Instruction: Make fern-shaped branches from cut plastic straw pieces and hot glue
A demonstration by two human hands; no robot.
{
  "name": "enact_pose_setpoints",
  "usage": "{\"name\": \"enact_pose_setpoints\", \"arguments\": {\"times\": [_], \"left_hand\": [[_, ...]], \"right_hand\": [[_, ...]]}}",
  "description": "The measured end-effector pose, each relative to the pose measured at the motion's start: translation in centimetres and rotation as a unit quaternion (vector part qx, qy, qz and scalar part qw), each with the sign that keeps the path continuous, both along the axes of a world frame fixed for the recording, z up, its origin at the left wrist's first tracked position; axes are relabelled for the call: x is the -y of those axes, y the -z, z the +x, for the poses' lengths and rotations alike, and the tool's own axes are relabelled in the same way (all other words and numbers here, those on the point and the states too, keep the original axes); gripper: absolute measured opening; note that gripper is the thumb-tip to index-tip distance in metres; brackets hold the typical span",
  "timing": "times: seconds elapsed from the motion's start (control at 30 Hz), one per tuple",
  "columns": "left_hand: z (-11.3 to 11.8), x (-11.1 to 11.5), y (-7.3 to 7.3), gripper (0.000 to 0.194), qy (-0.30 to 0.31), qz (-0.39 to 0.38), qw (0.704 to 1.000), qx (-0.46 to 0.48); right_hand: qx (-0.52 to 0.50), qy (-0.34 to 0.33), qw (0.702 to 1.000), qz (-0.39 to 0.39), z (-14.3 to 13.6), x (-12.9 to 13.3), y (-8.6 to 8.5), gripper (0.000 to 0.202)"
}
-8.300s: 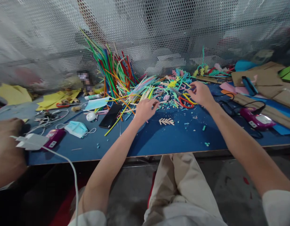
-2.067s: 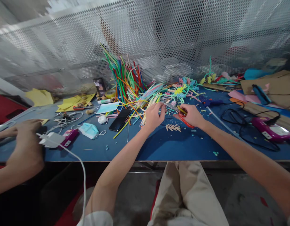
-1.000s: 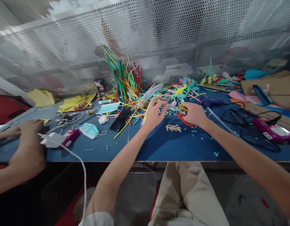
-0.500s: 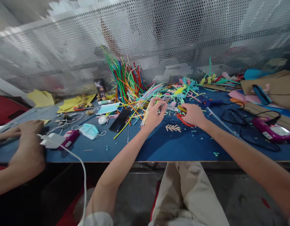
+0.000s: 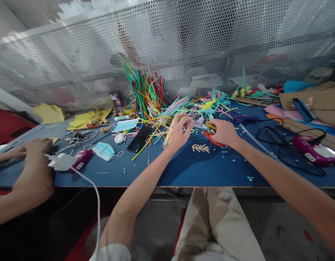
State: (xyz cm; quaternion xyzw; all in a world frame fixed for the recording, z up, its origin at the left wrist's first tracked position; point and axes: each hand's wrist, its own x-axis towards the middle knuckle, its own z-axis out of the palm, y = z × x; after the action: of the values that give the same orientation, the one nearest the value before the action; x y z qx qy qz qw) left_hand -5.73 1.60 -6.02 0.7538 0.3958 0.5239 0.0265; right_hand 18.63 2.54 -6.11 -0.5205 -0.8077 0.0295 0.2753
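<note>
Scissors (image 5: 199, 125) with a red and yellow handle are in my right hand (image 5: 224, 132), whose fingers are wrapped round the grips. Their metal blades point left, toward my left hand (image 5: 181, 129). The thumb and fingers of that hand curl together at the blade tips; whatever they pinch is too small to make out. Pale pipe cleaners (image 5: 167, 137) lie beside my left wrist. On the table in front of both hands rests a beige leaf-shaped piece (image 5: 200, 148). Behind the hands spreads a pile of pastel pipe-cleaner shapes (image 5: 208, 104).
A bundle of coloured pipe cleaners (image 5: 147, 92) stands against the perforated metal screen (image 5: 211, 43). Left are a black phone (image 5: 139, 139), a face mask (image 5: 104, 150), a white charger (image 5: 61, 162) and another person's arm (image 5: 34, 170). Right are a glue gun (image 5: 246, 119) and a purple power strip (image 5: 317, 150).
Almost nothing differs. The view has shifted very slightly, while both hands and the scissors keep the same position.
</note>
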Motion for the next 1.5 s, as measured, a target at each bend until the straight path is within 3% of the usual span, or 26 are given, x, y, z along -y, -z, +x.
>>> {"name": "enact_pose_setpoints", "arguments": {"times": [0.83,1.1,1.5], "left_hand": [[0.36,0.27,0.15,0.034,-0.002,-0.017,1.000,0.015],[0.07,-0.03,0.04,0.045,0.053,-0.054,0.995,0.059],[-0.13,-0.51,0.46,0.030,0.052,-0.087,0.994,0.042]], "right_hand": [[-0.027,-0.024,0.999,0.011,0.23,-0.27,0.24,0.026],[-0.012,-0.021,1.000,-0.006,0.34,-0.25,-0.23,0.027],[0.014,-0.011,1.000,-0.014,0.46,-0.35,-0.23,0.024]]}}
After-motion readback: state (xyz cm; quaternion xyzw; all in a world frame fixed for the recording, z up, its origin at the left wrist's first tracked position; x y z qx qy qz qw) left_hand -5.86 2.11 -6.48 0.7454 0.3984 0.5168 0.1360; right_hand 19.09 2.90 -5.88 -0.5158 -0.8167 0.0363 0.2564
